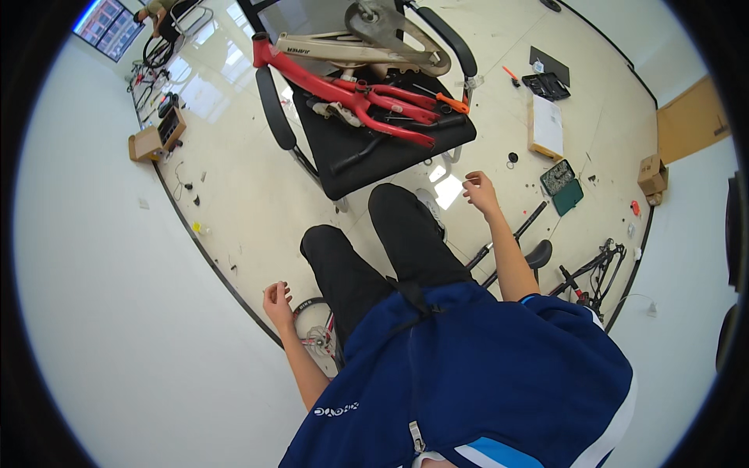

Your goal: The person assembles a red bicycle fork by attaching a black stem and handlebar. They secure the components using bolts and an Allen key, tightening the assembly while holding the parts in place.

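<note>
My left hand (278, 306) hangs low beside my left thigh, its fingers loosely bent and apart, with nothing visible in them. A bicycle wheel (314, 331) stands close behind it, partly hidden by my leg. Out to the right, my right hand (480, 192) is held over the floor, fingers loosely bent and holding nothing I can see. Before my knees is a black chair (353, 181). On its seat lie a red bicycle frame (316, 87), a beige bicycle frame part (324, 50) with a round grey cover (380, 25), and an orange-handled screwdriver (451, 103).
Right of me are a black saddle (538, 254) on a bicycle and a dark bicycle frame (601, 269). Farther off lie a green case (568, 198), a white-topped box (546, 129) and a black tool case (548, 86). At left stands an open carton (146, 146); another person (156, 12) is far back.
</note>
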`<state>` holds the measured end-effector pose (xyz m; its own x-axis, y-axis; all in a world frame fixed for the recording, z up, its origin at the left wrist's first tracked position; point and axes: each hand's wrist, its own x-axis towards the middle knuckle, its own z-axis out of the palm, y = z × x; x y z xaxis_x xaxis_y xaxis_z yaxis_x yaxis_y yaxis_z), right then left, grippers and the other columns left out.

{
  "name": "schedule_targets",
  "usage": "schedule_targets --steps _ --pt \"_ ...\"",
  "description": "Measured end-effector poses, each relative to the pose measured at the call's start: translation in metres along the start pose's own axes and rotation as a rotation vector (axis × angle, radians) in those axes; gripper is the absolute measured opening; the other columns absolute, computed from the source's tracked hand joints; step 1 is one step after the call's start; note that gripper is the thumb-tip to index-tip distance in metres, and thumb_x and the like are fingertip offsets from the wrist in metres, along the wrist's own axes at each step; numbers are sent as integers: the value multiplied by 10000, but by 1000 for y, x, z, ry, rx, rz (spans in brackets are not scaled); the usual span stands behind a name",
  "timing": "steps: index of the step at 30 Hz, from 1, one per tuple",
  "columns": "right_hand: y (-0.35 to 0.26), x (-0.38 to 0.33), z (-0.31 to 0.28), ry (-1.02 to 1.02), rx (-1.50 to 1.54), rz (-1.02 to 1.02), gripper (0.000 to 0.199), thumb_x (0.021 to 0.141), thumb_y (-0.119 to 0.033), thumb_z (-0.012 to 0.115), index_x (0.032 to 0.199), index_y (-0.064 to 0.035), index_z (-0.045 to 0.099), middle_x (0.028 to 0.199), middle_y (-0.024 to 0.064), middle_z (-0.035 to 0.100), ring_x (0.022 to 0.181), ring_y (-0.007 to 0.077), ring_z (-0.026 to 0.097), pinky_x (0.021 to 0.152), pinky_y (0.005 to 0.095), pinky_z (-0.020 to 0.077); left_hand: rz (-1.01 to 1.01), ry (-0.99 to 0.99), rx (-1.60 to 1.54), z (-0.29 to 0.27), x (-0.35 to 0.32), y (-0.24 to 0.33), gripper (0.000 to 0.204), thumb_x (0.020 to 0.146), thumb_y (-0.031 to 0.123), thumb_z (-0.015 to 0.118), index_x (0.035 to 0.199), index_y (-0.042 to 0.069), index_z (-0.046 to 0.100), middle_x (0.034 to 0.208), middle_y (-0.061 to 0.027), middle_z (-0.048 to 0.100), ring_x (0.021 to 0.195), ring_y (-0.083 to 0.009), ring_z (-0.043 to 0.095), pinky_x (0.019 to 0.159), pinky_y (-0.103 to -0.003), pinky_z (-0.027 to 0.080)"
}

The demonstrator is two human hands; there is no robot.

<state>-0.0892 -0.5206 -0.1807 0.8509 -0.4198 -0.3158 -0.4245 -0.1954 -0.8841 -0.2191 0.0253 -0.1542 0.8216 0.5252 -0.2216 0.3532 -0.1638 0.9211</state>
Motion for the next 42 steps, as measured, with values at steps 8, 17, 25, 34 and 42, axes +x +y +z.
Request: schedule_targets --steps 8,17,25,34,42 --pt "11 0 11 -142 -15 70 305 837 -201 646 1070 -7 611 919 115 692 725 176 680 576 313 528 -247 -168 102 3 -12 -86 484 1004 453 476 912 14 661 810 -85 685 723 -155 655 580 -280 495" --pt "31 14 29 -240 -20 217 291 849 -226 622 1041 -7 637 905 101 704 745 169 678 607 317 536 -958 162 25 -88 -131 -212 358 938 321 498 1042 -2 612 953 -150 690 789 -277 685 623 -401 551" --pt "50 31 37 -175 -280 -39 306 823 -260 653 1012 -20 675 941 154 714 820 248 695 769 346 537 -787 141 -77 -77 -98 -183 510 1017 468 375 1068 14 604 1006 -149 686 858 -270 679 694 -411 559" --pt "107 8 -31 -18 238 513 196 870 -239 584 952 -63 605 832 66 664 659 166 633 554 306 501 -686 328 -448 -67 -67 -165 646 1005 589 284 1059 21 588 1022 -131 665 791 -278 637 710 -401 558" --pt "262 -79 -143 750 805 849 69 845 -60 510 784 -90 521 669 64 492 522 195 469 470 345 426 -817 834 -973 -121 -96 -196 551 958 634 301 739 159 474 596 3 451 534 -173 449 507 -301 445"
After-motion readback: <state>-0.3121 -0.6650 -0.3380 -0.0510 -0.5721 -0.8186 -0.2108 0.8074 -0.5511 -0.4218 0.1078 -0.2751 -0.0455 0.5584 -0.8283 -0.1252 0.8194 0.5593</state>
